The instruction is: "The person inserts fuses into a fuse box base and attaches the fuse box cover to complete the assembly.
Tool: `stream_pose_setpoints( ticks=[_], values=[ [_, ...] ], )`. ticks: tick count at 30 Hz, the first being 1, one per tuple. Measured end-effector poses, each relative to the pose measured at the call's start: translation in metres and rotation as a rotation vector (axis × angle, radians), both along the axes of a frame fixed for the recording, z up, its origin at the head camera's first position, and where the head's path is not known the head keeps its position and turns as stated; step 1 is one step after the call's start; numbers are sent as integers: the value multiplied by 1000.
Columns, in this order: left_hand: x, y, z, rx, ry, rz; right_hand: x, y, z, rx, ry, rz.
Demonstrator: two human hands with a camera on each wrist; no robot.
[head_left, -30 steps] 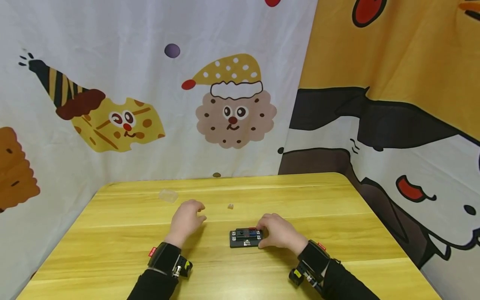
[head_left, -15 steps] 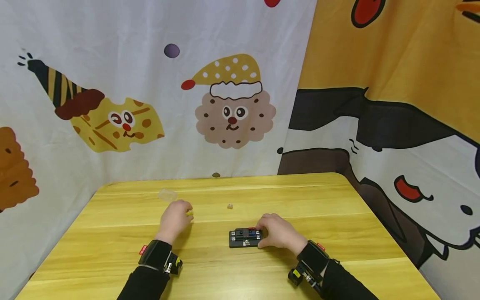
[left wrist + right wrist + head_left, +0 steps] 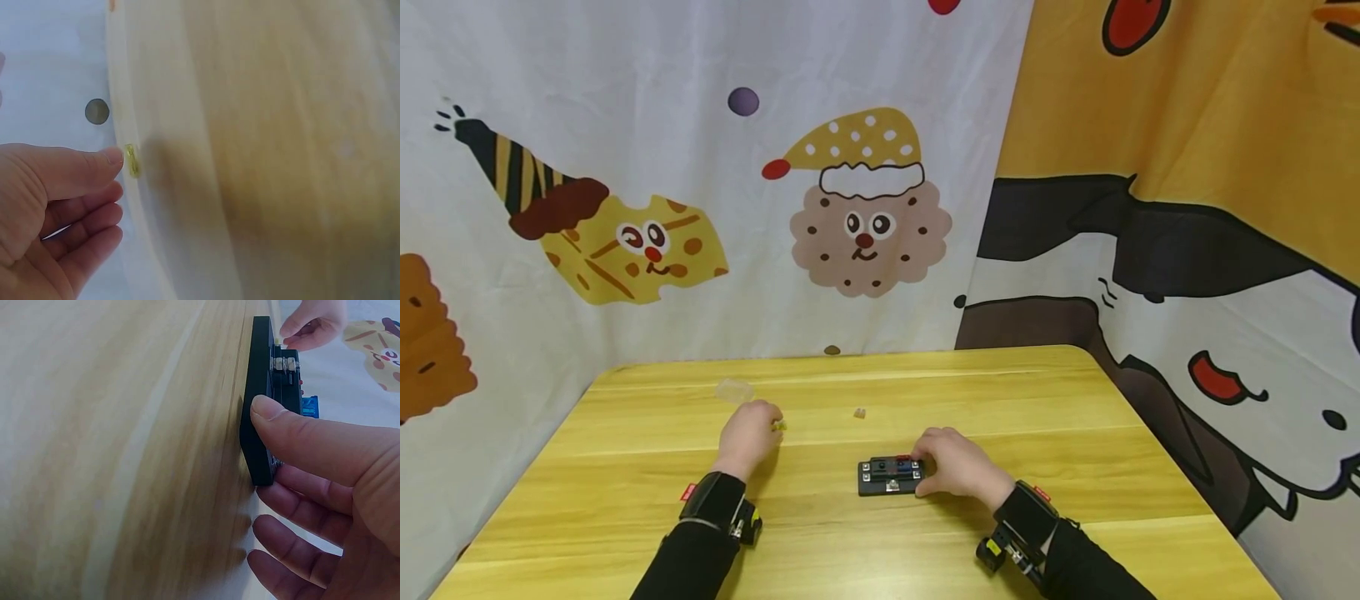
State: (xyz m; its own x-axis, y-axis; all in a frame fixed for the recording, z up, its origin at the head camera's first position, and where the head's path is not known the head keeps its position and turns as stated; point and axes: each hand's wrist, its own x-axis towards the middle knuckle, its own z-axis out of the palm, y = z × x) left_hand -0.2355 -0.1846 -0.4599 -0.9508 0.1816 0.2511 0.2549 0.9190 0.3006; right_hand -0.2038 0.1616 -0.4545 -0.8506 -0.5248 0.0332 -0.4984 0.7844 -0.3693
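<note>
The left hand (image 3: 748, 439) is pinching what looks like a yellow blade fuse (image 3: 132, 161); the right hand (image 3: 962, 464) is gripping the black fuse block (image 3: 890, 477) at its three-o'clock end.

A table (image 3: 835, 533) bears a black block (image 3: 883, 477), tiny piece (image 3: 860, 412) and clear plastic (image 3: 734, 389).

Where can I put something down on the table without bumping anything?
There's bare room from the right hand to the table's right edge, and in front of the black block, between the left sleeve and right sleeve. It's crowded by the left hand: it pinches a yellow piece, with clear plastic just behind.
</note>
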Motion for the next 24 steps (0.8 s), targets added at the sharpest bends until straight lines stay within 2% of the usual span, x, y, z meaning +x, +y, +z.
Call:
stream_pose_setpoints(
  ticks=[14,24],
  values=[
    [-3,4,0,-64,23,-21,1,0,0,3,6,13],
    [-8,3,-3,-79,3,-25,0,1,0,4,20,24]
  ],
)
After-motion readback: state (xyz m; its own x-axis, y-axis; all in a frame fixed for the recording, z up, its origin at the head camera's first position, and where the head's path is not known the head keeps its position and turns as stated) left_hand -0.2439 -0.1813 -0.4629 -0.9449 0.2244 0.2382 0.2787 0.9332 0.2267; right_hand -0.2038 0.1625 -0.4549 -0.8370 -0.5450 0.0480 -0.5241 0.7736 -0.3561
